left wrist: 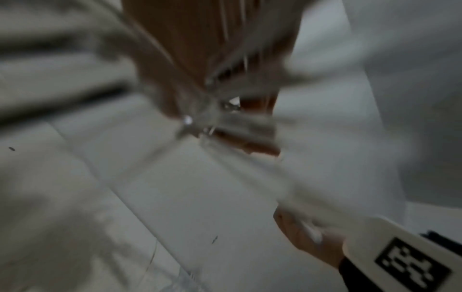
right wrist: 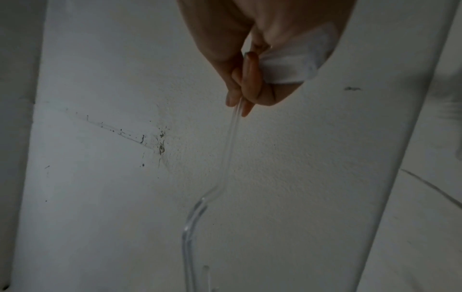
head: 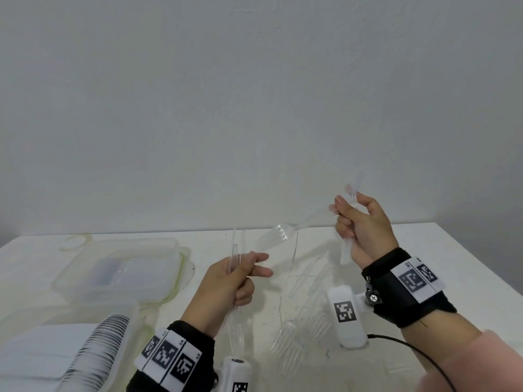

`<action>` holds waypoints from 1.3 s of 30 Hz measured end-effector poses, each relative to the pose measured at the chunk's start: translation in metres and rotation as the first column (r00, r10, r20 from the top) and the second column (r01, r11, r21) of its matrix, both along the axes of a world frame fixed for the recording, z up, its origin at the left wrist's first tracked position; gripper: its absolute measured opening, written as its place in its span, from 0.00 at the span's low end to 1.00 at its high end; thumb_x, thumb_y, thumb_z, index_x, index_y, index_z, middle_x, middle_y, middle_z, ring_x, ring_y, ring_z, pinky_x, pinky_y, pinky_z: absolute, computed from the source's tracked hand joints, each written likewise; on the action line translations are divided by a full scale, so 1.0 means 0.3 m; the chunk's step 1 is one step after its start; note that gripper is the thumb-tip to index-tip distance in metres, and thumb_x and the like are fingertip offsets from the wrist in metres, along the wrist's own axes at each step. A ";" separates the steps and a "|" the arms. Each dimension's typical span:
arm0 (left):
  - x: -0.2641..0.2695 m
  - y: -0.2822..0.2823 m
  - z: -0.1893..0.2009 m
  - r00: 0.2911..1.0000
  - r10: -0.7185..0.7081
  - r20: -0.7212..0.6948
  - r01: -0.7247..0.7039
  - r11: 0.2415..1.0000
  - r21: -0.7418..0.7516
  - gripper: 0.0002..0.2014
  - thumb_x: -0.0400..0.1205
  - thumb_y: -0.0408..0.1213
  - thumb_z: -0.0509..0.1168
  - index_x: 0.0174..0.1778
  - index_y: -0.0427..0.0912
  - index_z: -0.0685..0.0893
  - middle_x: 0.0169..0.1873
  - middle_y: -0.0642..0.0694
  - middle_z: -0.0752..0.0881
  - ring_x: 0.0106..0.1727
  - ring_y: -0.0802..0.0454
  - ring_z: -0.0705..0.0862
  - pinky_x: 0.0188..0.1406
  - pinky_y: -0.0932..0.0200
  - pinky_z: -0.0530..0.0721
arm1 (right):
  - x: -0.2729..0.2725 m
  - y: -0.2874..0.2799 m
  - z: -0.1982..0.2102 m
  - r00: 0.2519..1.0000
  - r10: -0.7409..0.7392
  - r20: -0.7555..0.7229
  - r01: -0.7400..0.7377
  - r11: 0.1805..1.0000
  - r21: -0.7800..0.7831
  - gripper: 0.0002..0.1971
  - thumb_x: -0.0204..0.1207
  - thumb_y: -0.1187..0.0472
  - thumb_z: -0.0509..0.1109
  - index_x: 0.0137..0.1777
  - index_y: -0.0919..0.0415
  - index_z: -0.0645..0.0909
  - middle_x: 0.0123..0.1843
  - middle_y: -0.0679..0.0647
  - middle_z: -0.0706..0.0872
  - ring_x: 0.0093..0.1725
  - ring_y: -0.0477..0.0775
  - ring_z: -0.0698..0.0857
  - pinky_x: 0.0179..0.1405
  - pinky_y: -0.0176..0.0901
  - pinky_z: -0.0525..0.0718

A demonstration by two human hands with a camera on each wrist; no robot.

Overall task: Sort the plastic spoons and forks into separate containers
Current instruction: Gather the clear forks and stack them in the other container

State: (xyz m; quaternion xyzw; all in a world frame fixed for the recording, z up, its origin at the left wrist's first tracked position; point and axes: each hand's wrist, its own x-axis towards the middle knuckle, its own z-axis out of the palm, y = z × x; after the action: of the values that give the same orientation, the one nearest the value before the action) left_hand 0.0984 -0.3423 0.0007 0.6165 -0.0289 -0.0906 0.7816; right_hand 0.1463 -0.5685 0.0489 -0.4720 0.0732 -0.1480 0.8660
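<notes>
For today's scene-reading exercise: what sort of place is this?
Probably a plain indoor work area: a bare white wall, a scuffed white table, and clear plastic containers beside loose cutlery.

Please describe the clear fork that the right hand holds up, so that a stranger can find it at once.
Start at the white table and go to the right hand raised above its far edge. It pinches a clear plastic fork by the handle, tines pointing left. Unlike the forks on the table, this one hangs in the air.
</notes>
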 end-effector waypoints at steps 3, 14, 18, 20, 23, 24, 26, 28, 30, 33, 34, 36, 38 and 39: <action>0.006 -0.002 0.012 0.999 0.038 0.031 -0.038 0.999 -0.017 0.19 0.78 0.45 0.66 0.57 0.35 0.84 0.49 0.38 0.91 0.17 0.60 0.63 0.17 0.70 0.66 | -0.007 0.012 -0.023 0.999 -0.044 0.000 0.044 0.999 0.025 0.14 0.78 0.72 0.69 0.56 0.56 0.72 0.40 0.64 0.83 0.21 0.43 0.68 0.18 0.31 0.66; 0.047 0.078 0.028 0.995 0.076 0.071 -0.084 0.991 0.107 0.05 0.82 0.30 0.66 0.45 0.31 0.84 0.42 0.37 0.91 0.16 0.59 0.64 0.16 0.69 0.64 | -0.060 -0.080 -0.063 0.978 0.138 -0.155 -0.186 0.914 -0.361 0.13 0.68 0.60 0.76 0.51 0.60 0.81 0.42 0.62 0.85 0.25 0.46 0.70 0.17 0.32 0.66; 0.051 0.085 0.042 0.997 -0.020 0.072 0.002 0.971 0.240 0.04 0.82 0.29 0.67 0.43 0.33 0.85 0.41 0.36 0.91 0.16 0.59 0.65 0.17 0.68 0.65 | -0.049 -0.128 0.008 0.942 0.271 -0.200 -0.336 0.729 -0.596 0.06 0.74 0.65 0.73 0.49 0.62 0.83 0.43 0.65 0.87 0.26 0.48 0.68 0.20 0.34 0.64; 0.050 0.069 0.052 0.994 -0.076 0.084 0.050 0.960 0.274 0.03 0.81 0.28 0.67 0.44 0.33 0.85 0.41 0.35 0.91 0.16 0.58 0.65 0.18 0.68 0.66 | -0.056 -0.105 0.033 0.864 0.408 -0.295 -0.489 0.536 -0.688 0.07 0.74 0.68 0.74 0.52 0.63 0.86 0.45 0.68 0.88 0.24 0.47 0.69 0.20 0.34 0.64; 0.048 0.046 0.062 0.986 -0.116 0.121 0.079 0.957 0.279 0.02 0.81 0.26 0.67 0.45 0.32 0.85 0.42 0.33 0.91 0.16 0.58 0.65 0.18 0.67 0.65 | -0.074 -0.058 0.027 0.715 0.565 -0.411 -0.651 0.325 -0.686 0.11 0.72 0.67 0.76 0.54 0.61 0.88 0.50 0.66 0.89 0.22 0.44 0.69 0.20 0.34 0.65; 0.047 0.043 0.064 0.984 -0.114 0.136 0.073 0.958 0.276 0.03 0.81 0.26 0.67 0.45 0.32 0.85 0.40 0.34 0.91 0.16 0.58 0.65 0.17 0.67 0.65 | -0.076 -0.049 0.018 0.678 0.605 -0.418 -0.683 0.308 -0.662 0.11 0.73 0.67 0.75 0.55 0.61 0.88 0.50 0.65 0.90 0.22 0.43 0.70 0.19 0.33 0.66; 0.045 0.042 0.065 0.982 -0.101 0.159 0.056 0.963 0.265 0.03 0.81 0.24 0.67 0.44 0.32 0.85 0.37 0.36 0.90 0.15 0.58 0.66 0.17 0.67 0.65 | -0.075 -0.044 -0.002 0.636 0.645 -0.425 -0.715 0.285 -0.638 0.10 0.76 0.68 0.71 0.57 0.65 0.86 0.49 0.64 0.91 0.24 0.42 0.74 0.19 0.33 0.68; 0.044 0.044 0.062 0.982 -0.093 0.165 0.048 0.964 0.261 0.02 0.80 0.24 0.67 0.44 0.32 0.85 0.34 0.39 0.89 0.15 0.57 0.66 0.17 0.66 0.65 | -0.074 -0.041 -0.020 0.619 0.661 -0.424 -0.724 0.273 -0.633 0.10 0.77 0.67 0.70 0.58 0.65 0.84 0.49 0.64 0.91 0.28 0.43 0.78 0.19 0.33 0.71; 0.044 0.048 0.058 0.983 -0.090 0.162 0.044 0.963 0.265 0.03 0.80 0.24 0.67 0.43 0.33 0.85 0.32 0.41 0.88 0.15 0.57 0.66 0.17 0.66 0.65 | -0.081 -0.034 -0.037 0.605 0.682 -0.412 -0.738 0.285 -0.611 0.12 0.78 0.62 0.70 0.59 0.64 0.83 0.50 0.63 0.91 0.32 0.44 0.80 0.22 0.33 0.73; 0.045 0.049 0.054 0.985 -0.079 0.154 0.034 0.959 0.280 0.03 0.80 0.25 0.67 0.42 0.34 0.85 0.31 0.42 0.88 0.15 0.57 0.67 0.18 0.66 0.65 | -0.100 -0.018 -0.069 0.606 0.668 -0.431 -0.734 0.263 -0.626 0.18 0.72 0.57 0.77 0.60 0.60 0.80 0.50 0.59 0.92 0.36 0.47 0.81 0.26 0.35 0.73; 0.044 0.047 0.052 0.985 -0.082 0.152 0.034 0.956 0.293 0.03 0.80 0.25 0.68 0.43 0.34 0.85 0.32 0.42 0.88 0.16 0.57 0.68 0.18 0.66 0.66 | -0.103 -0.016 -0.080 0.622 0.652 -0.434 -0.722 0.262 -0.640 0.19 0.70 0.57 0.78 0.60 0.58 0.80 0.49 0.59 0.92 0.36 0.48 0.82 0.29 0.36 0.73; 0.042 0.043 0.050 0.985 -0.090 0.145 0.038 0.944 0.327 0.02 0.81 0.27 0.68 0.43 0.34 0.85 0.32 0.41 0.89 0.18 0.55 0.75 0.18 0.67 0.70 | -0.103 -0.018 -0.096 0.659 0.635 -0.404 -0.698 0.316 -0.642 0.17 0.72 0.62 0.77 0.60 0.59 0.81 0.46 0.59 0.92 0.36 0.49 0.82 0.34 0.40 0.75; 0.042 0.041 0.049 0.988 -0.092 0.127 0.043 0.937 0.347 0.02 0.81 0.29 0.68 0.43 0.34 0.85 0.34 0.41 0.90 0.24 0.51 0.85 0.18 0.66 0.74 | -0.104 -0.019 -0.103 0.683 0.626 -0.376 -0.691 0.390 -0.608 0.13 0.75 0.67 0.75 0.59 0.61 0.82 0.44 0.61 0.92 0.35 0.49 0.82 0.30 0.38 0.74; 0.043 0.042 0.048 0.989 -0.092 0.117 0.045 0.935 0.351 0.03 0.81 0.30 0.69 0.43 0.34 0.85 0.35 0.41 0.91 0.30 0.49 0.89 0.18 0.66 0.75 | -0.105 -0.017 -0.103 0.690 0.622 -0.370 -0.689 0.408 -0.599 0.12 0.75 0.69 0.74 0.58 0.62 0.82 0.43 0.61 0.92 0.34 0.48 0.81 0.28 0.36 0.73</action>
State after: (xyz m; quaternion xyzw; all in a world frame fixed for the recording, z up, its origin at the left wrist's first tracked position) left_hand 0.1113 -0.3298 0.0151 0.7481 -0.0854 -0.0807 0.6531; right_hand 0.1147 -0.5737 0.0180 -0.7583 -0.1408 0.2080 0.6016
